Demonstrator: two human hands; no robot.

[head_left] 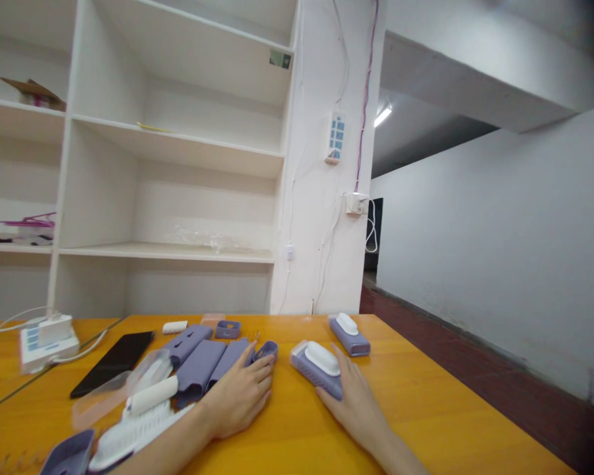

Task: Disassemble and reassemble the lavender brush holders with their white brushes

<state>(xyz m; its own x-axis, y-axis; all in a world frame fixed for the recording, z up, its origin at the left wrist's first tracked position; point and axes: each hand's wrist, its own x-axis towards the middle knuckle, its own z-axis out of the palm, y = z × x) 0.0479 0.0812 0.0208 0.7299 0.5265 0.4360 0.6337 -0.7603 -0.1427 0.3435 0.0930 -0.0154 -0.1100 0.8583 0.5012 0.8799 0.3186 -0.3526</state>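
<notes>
My right hand [356, 399] is closed around the near end of a purple plastic case with a raised white oval part [321, 358], which is on or just above the table. A similar purple case with a white oval part [348, 324] lies just beyond it. My left hand [242, 396] has its fingers curled over a small hollow purple end cap [267, 349]; its thumb is hidden. Close to that hand lie purple sleeve-like shells [197, 366] and a second purple cap [228, 328]. A white ridged part [133, 432] is partly covered by my left forearm.
A black phone-like slab [113, 359], a white roller [152, 396] and clear plastic covers [101, 399] lie on the left of the orange table [426, 409]. A power strip [47, 343] with cables stands at far left. White shelves [173, 251] rise behind.
</notes>
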